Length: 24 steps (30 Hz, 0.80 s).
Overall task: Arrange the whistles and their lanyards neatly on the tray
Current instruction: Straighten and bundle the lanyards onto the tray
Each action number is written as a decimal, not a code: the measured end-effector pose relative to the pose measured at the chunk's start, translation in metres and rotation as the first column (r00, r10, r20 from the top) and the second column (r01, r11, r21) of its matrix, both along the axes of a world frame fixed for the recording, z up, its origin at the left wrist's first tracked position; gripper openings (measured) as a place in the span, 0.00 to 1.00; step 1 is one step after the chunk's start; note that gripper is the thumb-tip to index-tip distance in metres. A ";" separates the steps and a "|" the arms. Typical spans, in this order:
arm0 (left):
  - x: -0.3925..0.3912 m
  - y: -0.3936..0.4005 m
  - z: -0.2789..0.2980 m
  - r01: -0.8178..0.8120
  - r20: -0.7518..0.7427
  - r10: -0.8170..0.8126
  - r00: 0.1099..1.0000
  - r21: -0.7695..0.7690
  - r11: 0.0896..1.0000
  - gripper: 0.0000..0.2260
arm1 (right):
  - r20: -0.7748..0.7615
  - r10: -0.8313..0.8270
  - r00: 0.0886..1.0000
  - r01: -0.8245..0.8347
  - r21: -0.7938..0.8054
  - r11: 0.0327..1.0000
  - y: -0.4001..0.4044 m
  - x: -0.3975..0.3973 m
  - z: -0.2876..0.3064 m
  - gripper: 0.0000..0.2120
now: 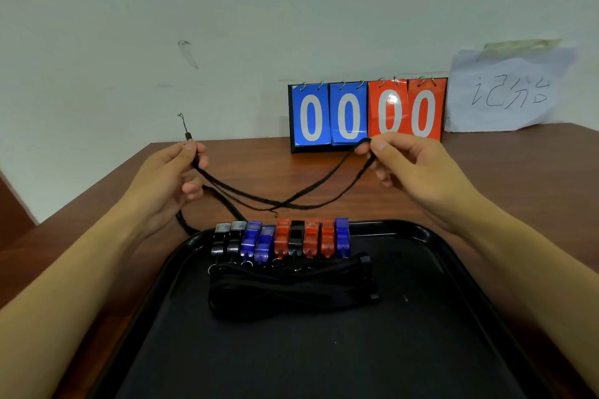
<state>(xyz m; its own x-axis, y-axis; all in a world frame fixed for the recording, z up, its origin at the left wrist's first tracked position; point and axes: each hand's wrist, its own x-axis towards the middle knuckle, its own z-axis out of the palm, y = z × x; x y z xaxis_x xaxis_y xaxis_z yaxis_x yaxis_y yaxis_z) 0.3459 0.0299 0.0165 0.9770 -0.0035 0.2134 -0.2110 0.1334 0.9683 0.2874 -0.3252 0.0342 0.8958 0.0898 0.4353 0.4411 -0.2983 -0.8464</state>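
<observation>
Now both forearms reach forward over the wooden table (246, 168), one along each side of the black tray (421, 350), with the hands raised above the table's far half. The left hand (171, 178) is turned palm inward, thumb uppermost; its thumb and forefinger pinch the black lanyard (301, 194) just below the small clasp end, which sticks up past the fingertips, while the lower fingers curl loosely with more cord running through them. The right hand (411, 165) is held higher and to the right, in front of the scoreboard (368, 113), its thumb and forefinger closed tight on the far loop of the same lanyard, remaining fingers curled beneath. Between the two hands the cord sags in a shallow double strand, hanging just beyond the tray's far edge; another part trails from the left hand down toward the tray's far left corner.

On the tray, along its far edge, a row of whistles (282, 240) stands side by side: two black and silver, two blue, red ones with a black one among them, and a blue one at the right end. Just nearer lies a bundle of black lanyards (291, 288). Behind the scoreboard's right end a paper sheet (505, 91) with handwriting leans at the wall.
</observation>
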 end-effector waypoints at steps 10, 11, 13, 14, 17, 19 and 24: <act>0.005 0.005 -0.003 -0.190 0.086 0.177 0.981 0.194 0.962 0.11 | -0.068 0.157 0.985 -0.120 0.381 0.917 0.002 -0.001 0.007 0.16; 0.004 0.004 -0.004 -0.201 0.093 0.185 0.978 0.220 0.955 0.11 | -0.065 0.183 0.981 -0.143 0.395 0.907 0.002 -0.001 0.006 0.15; 0.004 0.003 -0.005 -0.222 0.104 0.202 0.974 0.250 0.942 0.11 | -0.062 0.217 0.974 -0.170 0.429 0.887 0.003 0.000 0.006 0.13; 0.005 0.003 -0.005 -0.236 0.109 0.214 0.971 0.265 0.935 0.11 | -0.061 0.234 0.970 -0.181 0.455 0.872 0.002 0.000 0.006 0.12; 0.007 0.004 -0.006 -0.258 0.119 0.232 0.965 0.308 0.916 0.11 | -0.049 0.273 0.961 -0.217 0.483 0.848 0.003 0.002 0.004 0.13; 0.008 0.003 -0.007 -0.257 0.125 0.228 0.966 0.316 0.913 0.11 | -0.056 0.279 0.959 -0.219 0.478 0.851 0.003 0.002 0.004 0.13; 0.007 0.004 -0.008 -0.267 0.142 0.232 0.962 0.337 0.903 0.11 | -0.134 0.336 0.932 -0.197 0.591 0.782 0.004 0.000 0.007 0.15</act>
